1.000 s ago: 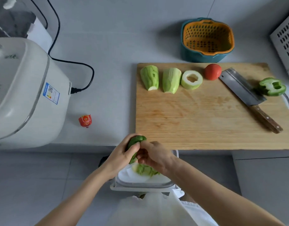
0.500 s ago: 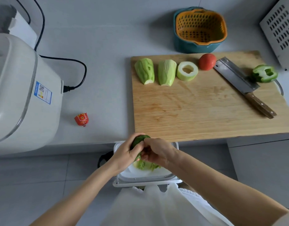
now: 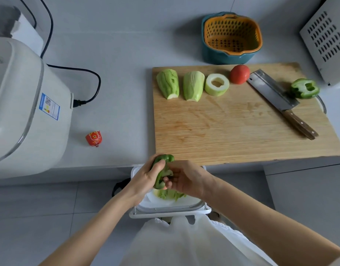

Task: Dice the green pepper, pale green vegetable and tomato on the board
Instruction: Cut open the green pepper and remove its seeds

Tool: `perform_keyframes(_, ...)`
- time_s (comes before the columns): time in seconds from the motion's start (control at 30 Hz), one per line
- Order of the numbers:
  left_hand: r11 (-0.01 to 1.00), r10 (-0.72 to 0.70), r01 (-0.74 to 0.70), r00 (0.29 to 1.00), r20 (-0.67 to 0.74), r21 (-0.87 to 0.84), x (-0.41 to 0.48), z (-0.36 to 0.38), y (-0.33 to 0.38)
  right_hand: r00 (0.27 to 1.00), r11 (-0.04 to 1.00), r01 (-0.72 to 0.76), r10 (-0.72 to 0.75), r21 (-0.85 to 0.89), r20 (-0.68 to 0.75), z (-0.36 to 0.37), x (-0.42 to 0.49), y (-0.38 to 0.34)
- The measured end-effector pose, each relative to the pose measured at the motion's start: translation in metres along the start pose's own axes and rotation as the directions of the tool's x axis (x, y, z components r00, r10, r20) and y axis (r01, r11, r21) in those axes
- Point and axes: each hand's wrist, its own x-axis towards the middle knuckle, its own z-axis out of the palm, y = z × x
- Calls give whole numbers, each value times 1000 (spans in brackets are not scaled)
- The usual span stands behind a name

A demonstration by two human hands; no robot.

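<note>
Left hand [image 3: 144, 178] grips glossy green pepper half [image 3: 160, 174], lower centre; right hand [image 3: 187, 179] pinches inside it; keep both over white plastic bin [image 3: 165, 210].

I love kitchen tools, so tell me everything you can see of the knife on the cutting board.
The knife is a cleaver: a broad rectangular blade of grey metal and a brown wooden handle with rivets. It lies flat and slanted on the right part of the wooden board, blade end by the tomato, handle toward the near right corner. A green pepper half sits close beside the blade; whether they touch is unclear. Nothing holds it.
</note>
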Motion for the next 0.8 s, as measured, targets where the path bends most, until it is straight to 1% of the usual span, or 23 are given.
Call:
perform_keyframes(0.13, 998, -24, 25, 1000, 18, -50, 2, -3, 7, 999, 998, 49, -49, -27, -16, 0, 1, 4)
perform_keyframes(0.27, 982, -109, 119, 991, 75, -149, 2, -6, 13, 995, 988, 93, -95, -124, -9, -1, 0, 1)
perform_keyframes(0.33, 981, -128, 140, 987, 98, -136, 1, -7, 15, 995, 983, 94, -96, -157, -7, -2, -1, 0)
perform_keyframes(0.4, 994, -102, 104, 992, 71, -17, 0, -7, 16, 997, 983, 70, -76, -172, -25, -4, -1, 0)
perform_keyframes(0.43, 994, -57, 52, 997, 48, 100, -1, -7, 16, 997, 980, 50, -59, -190, -42, -5, -1, 0)
perform_keyframes(0.47, 969, 10, -17, 1000, 28, 246, -1, -8, 16, 997, 976, 26, -41, -218, -66, -5, -1, -1)
perform_keyframes(0.5, 922, 77, -76, 997, 12, 381, -1, -11, 17, 995, 969, 4, -27, -248, -91, -7, -2, -1)
perform_keyframes(0.53, 887, 114, -96, 993, -13, 451, 0, -16, 17, 993, 958, -7, -26, -286, -113, -9, -3, -2)
perform_keyframes(0.57, 891, 110, -76, 993, -50, 447, 1, -22, 19, 990, 938, 1, -50, -347, -130, -11, -3, -2)
perform_keyframes(0.6, 931, 56, -18, 994, -95, 364, 1, -28, 22, 985, 897, 22, -96, -441, -146, -13, -4, -2)
perform_keyframes(0.63, 972, -50, 77, 991, -125, 221, 1, -34, 25, 975, 832, 41, -153, -553, -158, -15, -4, -2)
perform_keyframes(0.67, 982, -179, 185, 977, -117, 44, 1, -39, 28, 964, 745, 44, -208, -666, -168, -17, -3, 0)
perform_keyframes(0.7, 951, -298, 288, 952, -73, -116, 1, -44, 30, 953, 641, 34, -252, -767, -169, -20, 2, 3)
perform_keyframes(0.73, 900, -384, 372, 923, -11, -227, 1, -47, 30, 948, 518, 16, -279, -855, -152, -22, 7, 8)
perform_keyframes(0.8, 812, -471, 477, 876, 105, -337, 1, -52, 29, 954, 238, -15, -289, -971, -85, -27, 20, 19)
